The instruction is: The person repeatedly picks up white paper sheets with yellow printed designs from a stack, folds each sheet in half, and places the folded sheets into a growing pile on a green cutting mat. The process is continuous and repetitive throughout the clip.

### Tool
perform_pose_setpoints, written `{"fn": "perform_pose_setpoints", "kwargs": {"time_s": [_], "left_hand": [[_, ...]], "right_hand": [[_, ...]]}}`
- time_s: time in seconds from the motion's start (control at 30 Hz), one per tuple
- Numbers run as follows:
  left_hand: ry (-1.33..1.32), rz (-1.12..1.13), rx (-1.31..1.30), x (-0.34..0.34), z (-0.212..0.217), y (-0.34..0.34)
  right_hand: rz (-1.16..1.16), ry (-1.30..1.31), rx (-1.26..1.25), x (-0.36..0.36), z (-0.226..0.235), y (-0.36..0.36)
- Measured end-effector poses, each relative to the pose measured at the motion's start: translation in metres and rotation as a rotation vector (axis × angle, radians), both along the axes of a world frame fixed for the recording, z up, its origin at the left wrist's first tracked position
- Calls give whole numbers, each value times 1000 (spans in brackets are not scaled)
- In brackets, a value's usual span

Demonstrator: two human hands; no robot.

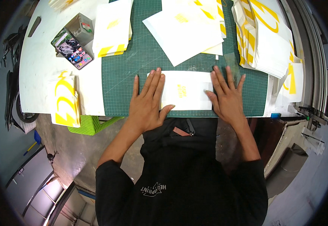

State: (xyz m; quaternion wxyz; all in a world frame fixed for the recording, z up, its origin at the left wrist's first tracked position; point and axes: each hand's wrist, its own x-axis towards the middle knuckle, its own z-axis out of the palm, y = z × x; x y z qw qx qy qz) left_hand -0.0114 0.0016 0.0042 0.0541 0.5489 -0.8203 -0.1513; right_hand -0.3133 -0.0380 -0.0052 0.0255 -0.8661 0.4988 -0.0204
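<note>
A white sheet of paper with a small yellow print (194,92) lies flat on the green cutting mat (134,58), close to the mat's near edge. My left hand (147,100) rests open on the sheet's left end, fingers stretched away from me and thumb on its near edge. On the right end my right hand (227,94) lies open too, fingers spread, partly on the mat. Both palms hide the ends of the sheet. Just beyond it, larger loose white sheets (183,35) overlap on the mat.
Stacks of yellow-and-white printed paper stand at the right (265,41), the far left (113,28) and the table's near left edge (65,101). A lit phone (71,49) leans against a grey box (82,28). A green chair (90,126) stands below the table.
</note>
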Motion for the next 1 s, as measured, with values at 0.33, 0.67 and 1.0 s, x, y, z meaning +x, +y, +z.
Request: {"fn": "perform_pose_setpoints", "kwargs": {"time_s": [0.33, 0.67, 1.0], "left_hand": [[-18, -12, -31, -2, 2, -3], [-16, -3, -59, -3, -1, -1], [-4, 0, -79, 0, -2, 2]], "right_hand": [[-55, -281, -44, 91, 8, 20], [-234, -133, 21, 61, 3, 44], [-333, -36, -136, -15, 5, 82]]}}
